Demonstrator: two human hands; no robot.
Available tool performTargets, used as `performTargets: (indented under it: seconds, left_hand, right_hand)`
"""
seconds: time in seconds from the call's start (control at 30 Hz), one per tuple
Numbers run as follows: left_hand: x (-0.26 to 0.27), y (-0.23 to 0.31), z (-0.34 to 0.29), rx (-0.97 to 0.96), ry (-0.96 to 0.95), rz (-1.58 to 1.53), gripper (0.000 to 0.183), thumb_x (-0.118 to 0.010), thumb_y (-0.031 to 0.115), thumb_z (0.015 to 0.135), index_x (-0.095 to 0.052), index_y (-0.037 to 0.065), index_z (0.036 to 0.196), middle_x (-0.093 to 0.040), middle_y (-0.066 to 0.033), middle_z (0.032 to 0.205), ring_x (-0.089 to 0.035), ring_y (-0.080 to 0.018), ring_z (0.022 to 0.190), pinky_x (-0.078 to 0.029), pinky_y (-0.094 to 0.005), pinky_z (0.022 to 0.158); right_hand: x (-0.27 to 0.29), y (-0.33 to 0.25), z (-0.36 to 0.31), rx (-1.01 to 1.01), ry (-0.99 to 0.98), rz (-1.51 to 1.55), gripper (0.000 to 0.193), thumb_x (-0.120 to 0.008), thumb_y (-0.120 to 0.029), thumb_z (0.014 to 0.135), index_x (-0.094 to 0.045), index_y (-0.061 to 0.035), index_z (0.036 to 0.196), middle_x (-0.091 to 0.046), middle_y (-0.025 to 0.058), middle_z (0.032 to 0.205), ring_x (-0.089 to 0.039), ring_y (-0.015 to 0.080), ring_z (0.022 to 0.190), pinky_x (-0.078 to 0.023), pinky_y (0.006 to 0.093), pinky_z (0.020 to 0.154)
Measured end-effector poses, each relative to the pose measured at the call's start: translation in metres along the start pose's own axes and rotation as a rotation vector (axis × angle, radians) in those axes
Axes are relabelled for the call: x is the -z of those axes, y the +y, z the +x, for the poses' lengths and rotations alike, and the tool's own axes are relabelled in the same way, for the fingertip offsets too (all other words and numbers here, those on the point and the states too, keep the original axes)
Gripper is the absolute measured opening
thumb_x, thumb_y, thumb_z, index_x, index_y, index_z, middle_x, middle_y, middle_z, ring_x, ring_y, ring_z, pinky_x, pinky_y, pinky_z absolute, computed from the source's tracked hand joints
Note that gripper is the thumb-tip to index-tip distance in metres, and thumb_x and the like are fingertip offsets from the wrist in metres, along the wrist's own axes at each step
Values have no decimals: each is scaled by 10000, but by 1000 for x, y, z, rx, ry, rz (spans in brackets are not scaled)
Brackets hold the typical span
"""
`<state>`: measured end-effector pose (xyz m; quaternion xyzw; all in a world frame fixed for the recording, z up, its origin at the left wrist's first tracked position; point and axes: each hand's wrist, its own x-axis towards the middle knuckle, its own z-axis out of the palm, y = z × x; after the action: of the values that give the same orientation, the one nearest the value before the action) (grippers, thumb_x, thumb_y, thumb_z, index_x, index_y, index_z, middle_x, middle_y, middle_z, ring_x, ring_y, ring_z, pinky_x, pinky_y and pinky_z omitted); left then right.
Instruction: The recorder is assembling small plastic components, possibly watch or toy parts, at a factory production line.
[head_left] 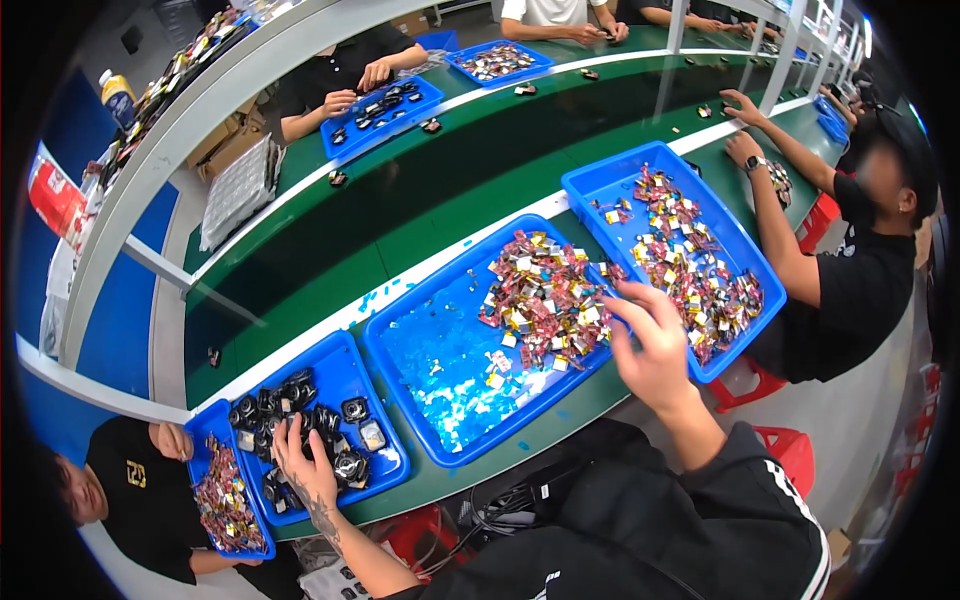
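Observation:
My left hand (308, 468) rests over a blue tray (395, 455) of round black plastic housings (325, 420), fingers apart, touching or just above them. Whatever lies beneath its palm is hidden. Farther right, my right hand (655, 340) reaches to the right edge of the middle blue tray (385, 345), its thumb and fingers spread. Close to those fingertips is a heap of small circuit boards (540, 295) with red wires and silver-yellow parts. Nothing is plainly held in the right hand. Small blue film scraps (450, 400) litter the tray's left half.
A blue tray (578, 190) of similar boards stands at right, beside a seated co-worker (860, 250). Another person (130, 490) sits far left by a smaller tray (262, 545). Across the green conveyor (400, 260), people work at more trays. Metal frame posts (110, 230) rise at left.

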<state>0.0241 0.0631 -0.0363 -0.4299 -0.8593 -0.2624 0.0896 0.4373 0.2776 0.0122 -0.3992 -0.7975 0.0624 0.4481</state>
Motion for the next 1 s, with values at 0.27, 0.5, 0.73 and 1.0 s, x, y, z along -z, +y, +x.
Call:
performTargets:
  seconds: [0.27, 0.5, 0.73, 1.0]
  left_hand:
    - [0, -1, 1, -23, -5, 32, 355, -561, 194, 946, -605, 43, 1264, -505, -205, 1346, -420, -382, 1299, -323, -471, 1087]
    - [-1, -3, 0, -26, -3, 26, 351, -562, 198, 945, -605, 45, 1259, -511, -203, 1338, -429, -381, 1290, -330, -470, 1082]
    - [-2, -4, -1, -14, 6, 15, 353, -559, 212, 947, -608, 66, 1264, -513, -202, 1336, -432, -382, 1285, -335, -470, 1078]
    - [-2, -1, 0, 5, 10, 9, 357, -571, 195, 931, -612, 55, 1257, -521, -211, 1321, -438, -394, 1273, -339, -474, 1074]
  right_hand:
    - [51, 38, -54, -243, -10, -409, 283, -745, -120, 756, -689, -65, 1028, -653, 87, 949, -631, 281, 873, -465, 378, 754]
    - [66, 62, -42, -321, -65, -250, 286, -760, -97, 732, -676, -46, 1001, -654, 110, 934, -631, 303, 833, -480, 388, 769]
    - [60, 73, 37, 107, -490, -352, 624, -823, -93, 641, -600, -98, 1223, -524, 120, 1317, -418, 339, 1316, -381, 509, 1040]
    - [-20, 97, 83, 394, -849, -555, 411, -835, -206, 609, -723, -153, 1001, -676, 70, 1044, -363, 349, 1375, -169, 710, 1109]
